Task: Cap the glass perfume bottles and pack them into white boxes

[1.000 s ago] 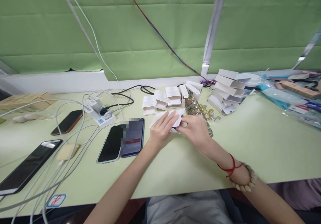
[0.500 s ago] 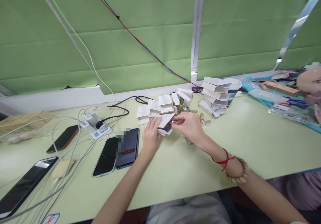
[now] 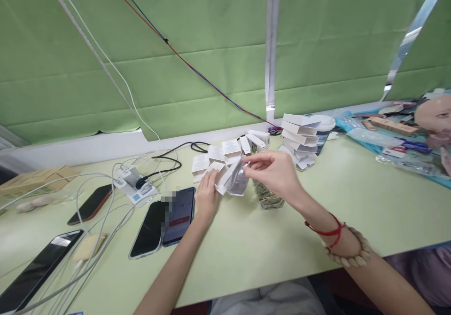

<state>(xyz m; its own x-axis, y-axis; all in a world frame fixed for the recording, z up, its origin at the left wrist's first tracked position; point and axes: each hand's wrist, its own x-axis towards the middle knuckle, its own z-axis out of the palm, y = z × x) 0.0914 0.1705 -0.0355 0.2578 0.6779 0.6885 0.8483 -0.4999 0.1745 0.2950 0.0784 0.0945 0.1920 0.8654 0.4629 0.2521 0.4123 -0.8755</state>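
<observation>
My left hand (image 3: 207,193) is closed around a small white cardboard box (image 3: 220,176) and rests low over the table. My right hand (image 3: 276,174) pinches the top edge of a silver-grey foil pouch (image 3: 237,182), which sits partly at the mouth of that box; how far inside it reaches I cannot tell. Under my right hand lies a clear plastic packet (image 3: 268,197) with greenish-brown contents. Several open white boxes (image 3: 215,155) stand just behind my hands.
A stack of open white boxes (image 3: 299,138) leans by a lidded tub (image 3: 323,134). At left are phones (image 3: 146,228), a power strip (image 3: 136,188) and tangled cables. Plastic bags, scissors (image 3: 416,145) and a mannequin head (image 3: 435,113) fill the far right.
My right hand has moved up slightly, and the silver-grey pouch now shows at the mouth of the box. The clear packet beneath has come into fuller view.
</observation>
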